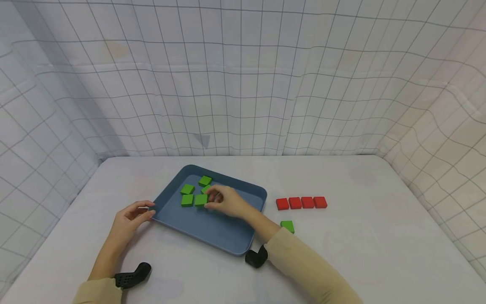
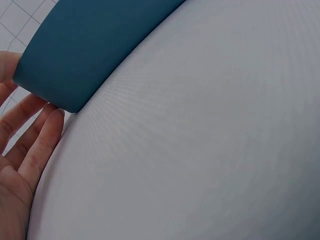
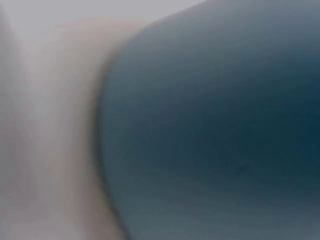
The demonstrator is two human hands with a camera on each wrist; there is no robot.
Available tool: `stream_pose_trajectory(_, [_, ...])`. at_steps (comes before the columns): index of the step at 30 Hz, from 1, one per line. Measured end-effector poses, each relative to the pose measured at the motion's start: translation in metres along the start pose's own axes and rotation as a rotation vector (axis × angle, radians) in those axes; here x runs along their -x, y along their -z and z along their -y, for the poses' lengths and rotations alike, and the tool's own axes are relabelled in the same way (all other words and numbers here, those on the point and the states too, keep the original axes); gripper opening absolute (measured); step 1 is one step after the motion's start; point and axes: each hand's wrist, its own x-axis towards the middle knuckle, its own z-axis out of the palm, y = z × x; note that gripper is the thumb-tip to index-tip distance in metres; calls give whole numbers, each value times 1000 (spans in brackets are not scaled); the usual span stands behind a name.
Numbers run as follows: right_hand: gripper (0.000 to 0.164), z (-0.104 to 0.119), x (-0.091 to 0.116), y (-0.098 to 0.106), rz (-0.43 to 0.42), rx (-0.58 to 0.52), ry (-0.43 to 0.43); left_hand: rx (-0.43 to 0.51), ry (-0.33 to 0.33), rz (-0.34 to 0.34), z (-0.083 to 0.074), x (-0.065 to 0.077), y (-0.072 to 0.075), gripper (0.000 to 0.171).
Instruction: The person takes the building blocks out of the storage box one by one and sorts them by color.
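A blue tray lies at a slant on the white table, with several green square blocks grouped in its left part. My right hand reaches over the tray and pinches one green block between thumb and fingers, beside the others. My left hand grips the tray's left corner; in the left wrist view its fingers touch the outside of the tray wall. The right wrist view is blurred, showing the tray but no hand or block.
Right of the tray, several red square blocks lie in a row. A single green block sits nearer, close to the right sleeve. White gridded cloth encloses the table at the back and sides.
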Motion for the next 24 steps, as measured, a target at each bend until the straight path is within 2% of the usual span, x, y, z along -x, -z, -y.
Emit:
stream_pose_trajectory(17, [33,6,26,23,-32,-39,17,9,-5,-2,1,0,0,22])
stream_pose_trajectory(20, [33,19,36,31,-27,-40,16,22,-2,1,0,0,1,22])
stream_pose_trajectory(24, [34,17,44,38,-29,-29,19,23,-1,3,0,0,1,23])
